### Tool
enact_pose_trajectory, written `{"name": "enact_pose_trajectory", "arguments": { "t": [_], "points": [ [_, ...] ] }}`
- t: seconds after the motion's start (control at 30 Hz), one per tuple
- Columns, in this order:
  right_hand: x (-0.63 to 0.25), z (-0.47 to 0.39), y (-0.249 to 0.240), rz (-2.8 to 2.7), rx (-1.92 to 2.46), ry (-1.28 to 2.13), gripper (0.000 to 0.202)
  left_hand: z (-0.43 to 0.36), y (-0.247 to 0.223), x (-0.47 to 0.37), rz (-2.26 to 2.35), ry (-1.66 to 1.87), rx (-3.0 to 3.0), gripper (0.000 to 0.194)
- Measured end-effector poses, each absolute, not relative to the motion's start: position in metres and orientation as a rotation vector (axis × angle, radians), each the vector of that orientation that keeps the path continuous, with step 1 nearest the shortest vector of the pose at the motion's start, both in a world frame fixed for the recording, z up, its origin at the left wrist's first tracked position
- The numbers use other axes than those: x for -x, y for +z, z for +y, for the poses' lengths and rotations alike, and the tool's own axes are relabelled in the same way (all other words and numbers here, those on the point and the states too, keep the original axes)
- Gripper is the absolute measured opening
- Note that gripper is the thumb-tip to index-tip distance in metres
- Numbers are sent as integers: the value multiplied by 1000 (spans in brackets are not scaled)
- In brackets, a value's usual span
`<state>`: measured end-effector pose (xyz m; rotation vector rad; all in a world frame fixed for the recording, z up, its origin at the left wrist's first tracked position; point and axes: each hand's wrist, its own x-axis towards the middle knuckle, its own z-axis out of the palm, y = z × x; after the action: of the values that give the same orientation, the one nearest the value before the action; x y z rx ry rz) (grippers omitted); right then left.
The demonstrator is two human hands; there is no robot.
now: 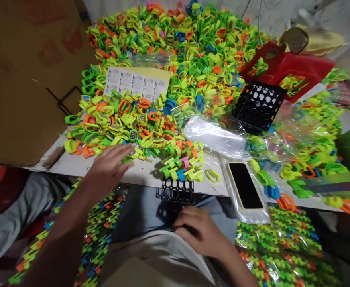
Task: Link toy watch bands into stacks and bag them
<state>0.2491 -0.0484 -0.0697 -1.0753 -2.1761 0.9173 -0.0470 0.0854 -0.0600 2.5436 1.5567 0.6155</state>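
Note:
My left hand [112, 164] reaches over the front edge of a pile of small plastic toy watches [145, 119], its fingers stretched out. A green piece shows between its fingers and thumb, but I see no grip on it. At the table edge, a black plastic grid tray [176, 190] carries rows of upright watches in lime, green, orange, pink and blue [182, 159]. The tray's bare near part juts over my lap. Just below it, my right hand [197, 229] is closed with curled fingers. What it holds, if anything, is hidden.
A phone [245, 185] lies on clear plastic bags [215, 135] at right. Behind stand black grid trays [260, 105] and a red plastic stool [291, 71]. A sticker sheet [137, 83] rests on the pile. A cardboard box [28, 79] is left; bagged watches [282, 247] are below the table.

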Motion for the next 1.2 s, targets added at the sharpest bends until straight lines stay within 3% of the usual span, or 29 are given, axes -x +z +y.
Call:
{"name": "enact_pose_trajectory", "arguments": {
  "t": [0.13,0.23,0.4,0.57,0.67,0.9,1.0,1.13,1.2],
  "points": [
    [-222,-45,-94,-2341,1263,936,22,120,-75,44,1672,182,-2536,49],
    [-218,-37,-105,-2264,1355,944,25,138,-81,40,1607,88,-2560,50],
    [-223,-29,-108,-2187,1455,865,25,138,-59,47,1471,300,-2579,40],
    [-210,-28,-91,-2089,1440,704,29,87,-18,51,1410,677,-2420,41],
    [-196,-27,-83,-2087,1421,599,39,47,-8,37,1383,625,-2333,34],
    [-188,-32,-85,-2204,1631,414,35,-2,-29,-17,1556,397,-2342,24],
    [-195,-32,-88,-2231,1635,525,27,-6,-35,-31,1476,439,-2302,25],
    [-209,-15,-99,-1898,1550,756,22,6,-43,-28,1288,489,-2086,47],
    [-214,-3,-107,-1723,1509,775,18,15,-51,-22,1300,557,-1990,41]
  ]
}}
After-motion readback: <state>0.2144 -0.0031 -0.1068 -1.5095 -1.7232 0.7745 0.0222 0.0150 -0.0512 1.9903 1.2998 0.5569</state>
